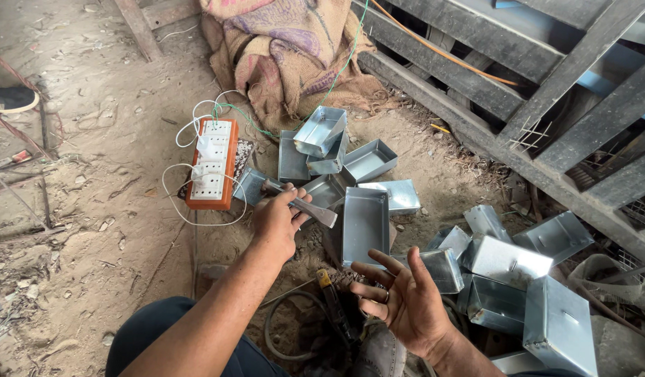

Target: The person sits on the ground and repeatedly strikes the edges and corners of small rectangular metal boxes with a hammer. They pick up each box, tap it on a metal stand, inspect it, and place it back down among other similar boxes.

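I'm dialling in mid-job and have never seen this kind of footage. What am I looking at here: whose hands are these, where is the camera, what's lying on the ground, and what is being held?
There is one picture, taken by a camera on the person's head, looking down past their knees at a dirt floor. Both bare hands belong to that person. The left hand grips a flat metal tool, possibly a chisel or file. The right hand is open, palm up, holding nothing. Around them lie many shiny sheet-metal boxes, some stacked. To the left sits an orange-edged socket board with white wires. A burlap sack lies behind, dark metal framing to the right, and someone's shoe is at the far left.
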